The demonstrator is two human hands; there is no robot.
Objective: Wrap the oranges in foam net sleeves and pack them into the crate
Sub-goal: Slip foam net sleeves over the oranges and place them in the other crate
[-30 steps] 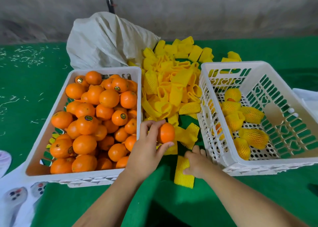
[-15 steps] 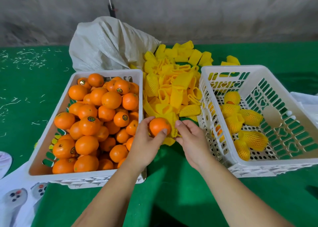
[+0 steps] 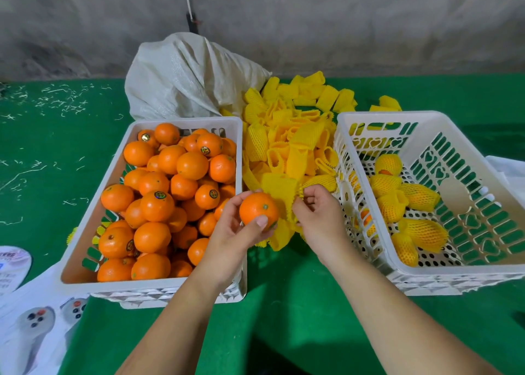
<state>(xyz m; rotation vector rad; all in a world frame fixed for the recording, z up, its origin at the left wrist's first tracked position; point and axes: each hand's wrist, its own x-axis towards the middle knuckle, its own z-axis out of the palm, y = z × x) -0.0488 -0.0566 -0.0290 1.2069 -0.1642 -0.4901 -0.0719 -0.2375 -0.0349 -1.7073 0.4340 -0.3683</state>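
Observation:
My left hand [image 3: 230, 238] grips a bare orange [image 3: 257, 208] between the two crates. Right beside it, my right hand [image 3: 318, 215] pinches the edge of a yellow foam net sleeve [image 3: 279, 188], which touches the orange's right side. The left white crate [image 3: 93, 224] is heaped with several bare oranges [image 3: 167, 193]. The right white crate [image 3: 397, 266] holds several oranges wrapped in yellow sleeves [image 3: 395, 195] along its left half. A pile of loose yellow sleeves [image 3: 289, 136] lies between and behind the crates.
A grey woven sack [image 3: 187, 76] sits behind the left crate against the wall. The table is covered in green cloth [image 3: 298, 303]. White printed sheets [image 3: 31, 326] lie at the near left corner, and a white object [image 3: 508, 170] shows beyond the right crate.
My right hand picked a sleeve from the table, then lifted it up beside the orange. My left hand drew the orange slightly right and nearer, toward that sleeve.

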